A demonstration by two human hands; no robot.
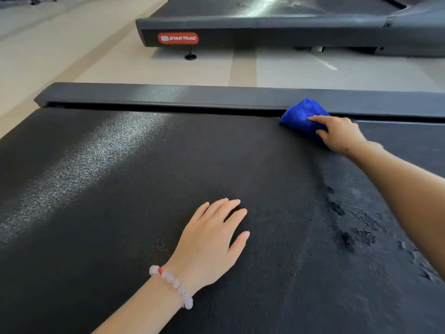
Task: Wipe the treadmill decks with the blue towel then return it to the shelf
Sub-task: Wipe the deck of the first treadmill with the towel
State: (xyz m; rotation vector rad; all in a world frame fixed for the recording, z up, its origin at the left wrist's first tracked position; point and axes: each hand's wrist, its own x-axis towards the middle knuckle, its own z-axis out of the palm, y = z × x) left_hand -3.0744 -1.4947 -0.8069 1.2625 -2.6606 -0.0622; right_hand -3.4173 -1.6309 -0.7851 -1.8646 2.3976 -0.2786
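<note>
The belt (149, 189) is matte black rubber with a fine grainy texture; a pale band of glare runs across its left part. To the right, a darker wet-looking streak (342, 213) with blotchy patches trails down towards the near right edge. Along the belt's far side lies a long, smooth dark grey rail (192, 95), flat-topped with a rounded left end.

The towel (301, 114), bright blue fuzzy cloth bunched into a rough wedge, sits at the far edge of the belt, touching the rail. The right hand (342, 135) grips it, forefinger laid over the top and thumb tucked against its near side; the other fingers are hidden behind the hand. The left hand (212, 242) lies flat on the belt, fingers straight and slightly spread, holding nothing. A bracelet (172, 284) of pale round beads circles its wrist.

Beyond a strip of glossy beige floor (96, 59) stands a second treadmill (265, 25), cut off at top and right, with a red oval badge (178, 38).
</note>
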